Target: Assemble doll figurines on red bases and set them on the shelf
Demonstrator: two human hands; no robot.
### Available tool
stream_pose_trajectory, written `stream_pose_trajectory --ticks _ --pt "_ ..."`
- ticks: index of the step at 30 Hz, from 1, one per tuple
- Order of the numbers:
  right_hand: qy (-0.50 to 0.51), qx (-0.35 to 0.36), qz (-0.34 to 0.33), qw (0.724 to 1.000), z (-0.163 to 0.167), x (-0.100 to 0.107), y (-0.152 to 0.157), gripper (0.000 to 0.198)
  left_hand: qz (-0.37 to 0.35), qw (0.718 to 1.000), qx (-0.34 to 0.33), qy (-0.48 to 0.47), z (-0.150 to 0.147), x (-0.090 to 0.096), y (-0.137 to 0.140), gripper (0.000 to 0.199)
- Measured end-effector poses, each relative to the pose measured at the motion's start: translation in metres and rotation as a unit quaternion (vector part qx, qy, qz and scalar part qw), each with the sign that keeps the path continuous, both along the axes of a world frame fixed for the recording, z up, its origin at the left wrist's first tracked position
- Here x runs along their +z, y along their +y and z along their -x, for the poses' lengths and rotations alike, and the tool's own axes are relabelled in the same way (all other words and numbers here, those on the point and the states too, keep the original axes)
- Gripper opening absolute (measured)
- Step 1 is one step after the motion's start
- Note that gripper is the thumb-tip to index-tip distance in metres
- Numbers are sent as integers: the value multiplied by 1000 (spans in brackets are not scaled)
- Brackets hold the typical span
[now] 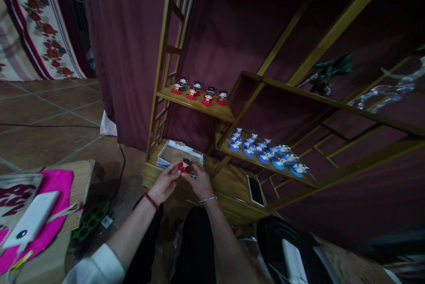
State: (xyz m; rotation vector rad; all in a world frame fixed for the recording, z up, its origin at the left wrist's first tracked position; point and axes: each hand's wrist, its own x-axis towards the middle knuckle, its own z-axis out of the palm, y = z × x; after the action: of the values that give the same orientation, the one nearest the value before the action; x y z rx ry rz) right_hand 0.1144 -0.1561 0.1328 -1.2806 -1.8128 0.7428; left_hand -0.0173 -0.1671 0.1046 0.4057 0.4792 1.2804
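Observation:
Between my two hands is a small figurine (184, 165) with dark hair and a red base. The fingers of my left hand (168, 181) pinch its base from the left, and those of my right hand (199, 178) grip it from the right. Just behind it sits an open cardboard box (179, 151) on the low shelf, partly covered by my hands. Similar red-based figurines (193, 92) stand in rows on the wooden shelf (195, 104) above. Rows of blue and purple figurines (265, 155) fill another shelf to the right.
A phone (255, 190) lies on the low shelf at right. Slanting wooden bars frame the rack, with a clear glass-like ornament (392, 91) higher up. At left, a white power bank (33, 217) rests on a pink cloth (63, 186). A black bag (282, 244) is near my right side.

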Motion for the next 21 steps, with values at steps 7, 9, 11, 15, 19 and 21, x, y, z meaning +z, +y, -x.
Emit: stream_pose_trajectory --ticks 7,9,11,15,19,21 --pt "30 8 6 999 -1 5 1 28 -13 1000 1 15 -3 6 4 34" --pt "41 12 9 999 -3 5 3 32 -16 1000 5 25 -3 8 5 35" --pt "47 13 10 999 -5 5 4 37 -24 999 10 37 -4 12 6 36" --pt "52 9 10 999 -9 9 5 45 -33 998 15 57 -6 21 7 35" --pt "43 3 -1 999 -11 15 5 41 -32 996 17 78 -7 29 8 33" --pt "43 3 -7 999 -11 18 5 40 -32 995 21 88 -7 32 8 33"
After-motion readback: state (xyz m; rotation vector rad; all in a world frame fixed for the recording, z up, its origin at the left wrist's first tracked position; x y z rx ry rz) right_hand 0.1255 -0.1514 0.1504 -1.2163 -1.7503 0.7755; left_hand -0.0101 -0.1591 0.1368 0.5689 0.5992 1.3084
